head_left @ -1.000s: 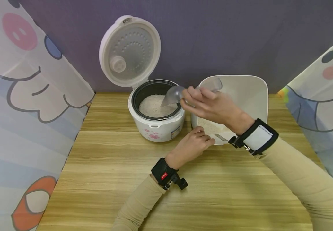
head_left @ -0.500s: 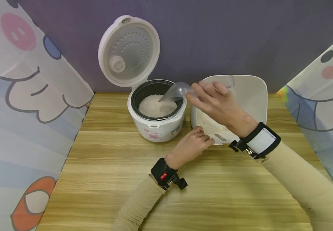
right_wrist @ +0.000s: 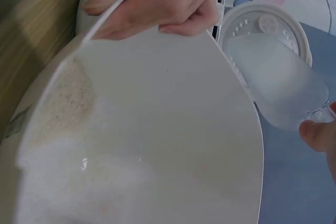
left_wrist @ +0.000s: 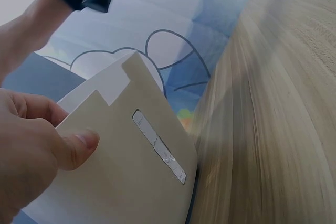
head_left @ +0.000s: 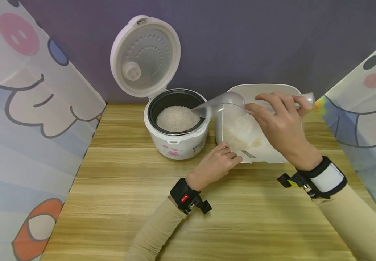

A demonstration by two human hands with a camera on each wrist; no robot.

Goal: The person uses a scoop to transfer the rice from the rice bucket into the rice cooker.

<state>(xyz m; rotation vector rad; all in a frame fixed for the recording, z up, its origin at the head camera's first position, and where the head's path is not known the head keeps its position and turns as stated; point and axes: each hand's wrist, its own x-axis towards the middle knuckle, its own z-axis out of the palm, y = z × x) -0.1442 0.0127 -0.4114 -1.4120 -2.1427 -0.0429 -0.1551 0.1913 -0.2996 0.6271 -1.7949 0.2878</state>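
Note:
My right hand [head_left: 282, 127] holds a clear plastic scoop [head_left: 225, 103] by its handle, above the white rice bin [left_wrist: 115, 171]. The scoop's tip reaches over the near-right rim of the white rice cooker [head_left: 174, 146]; its bowl looks clear, with no rice showing in it. White rice [head_left: 176, 119] is heaped in the cooker's dark inner pot. My left hand [head_left: 214, 165] pinches the bin's near rim, thumb on the outer wall and fingers inside, as the left wrist view shows. A little rice [right_wrist: 71, 100] lies in the bin's near-left corner.
The cooker's lid [head_left: 155, 54] stands up behind the pot, near the dark back wall [head_left: 240, 40]. Cartoon-printed sheets [head_left: 28, 90] rise along both sides of the wooden table [head_left: 125, 174]. The bin stands close to the cooker's right side.
My right hand has moved right and away from the cooker, drawing the scoop out from over the pot toward the bin. My left hand stays on the bin's rim.

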